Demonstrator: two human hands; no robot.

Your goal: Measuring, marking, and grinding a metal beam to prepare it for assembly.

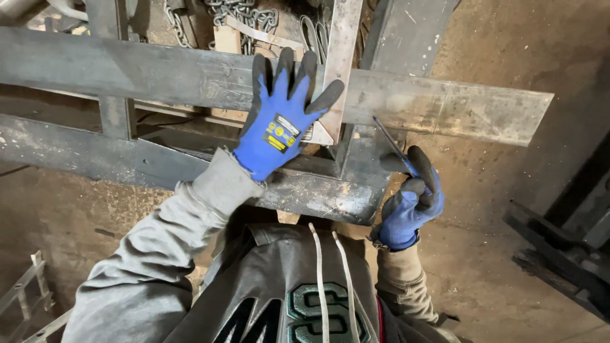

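Grey sweatshirt sleeves are reaching out from the wearer's chest toward a steel frame (190, 168). Nearest, the right hand (410, 203), in a blue and black glove, is curling closed around a thin blue marking pen (391, 145), its tip touching the lower edge of the flat steel bar (445, 108), apparently for drawing a line. Just beyond, the left hand (279, 121) is lying spread open, fingers splayed, pressing a metal square (337, 70) flat against the bar, seemingly as a guide. A small yellow and black label is showing on that glove's back. Farther off, chains (241, 13) are hanging behind the frame.
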